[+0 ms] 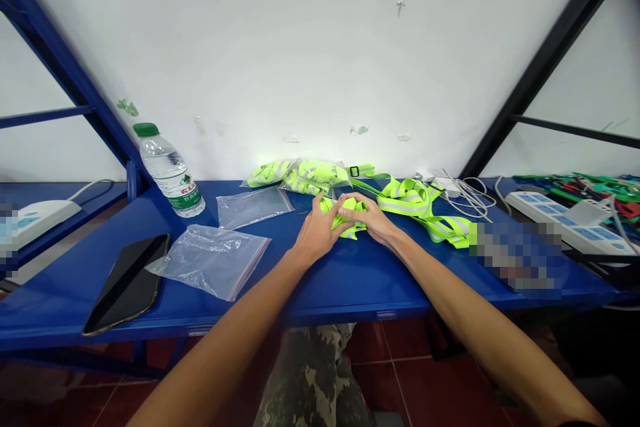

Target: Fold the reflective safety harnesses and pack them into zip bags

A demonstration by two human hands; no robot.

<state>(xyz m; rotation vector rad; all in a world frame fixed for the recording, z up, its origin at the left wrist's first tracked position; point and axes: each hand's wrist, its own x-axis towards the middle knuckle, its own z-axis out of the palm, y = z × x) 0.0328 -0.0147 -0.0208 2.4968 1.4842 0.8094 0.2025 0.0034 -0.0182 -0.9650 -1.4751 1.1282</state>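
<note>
Both hands meet at the middle of the blue table (350, 287). My left hand (316, 232) and my right hand (367, 217) are both closed on a folded bundle of neon-yellow reflective strap (345, 210), pressing it against the tabletop. More of the same strap (425, 210) trails off to the right, loose and tangled. Behind the hands, by the wall, lies a clear bag packed with yellow straps (300, 175).
Two empty zip bags (215, 257) (253, 205) lie left of the hands. A black phone (129, 280) rests near the front left edge. A water bottle (169, 170) stands at the back left. White cables (465, 192) and a power strip (560, 217) sit on the right.
</note>
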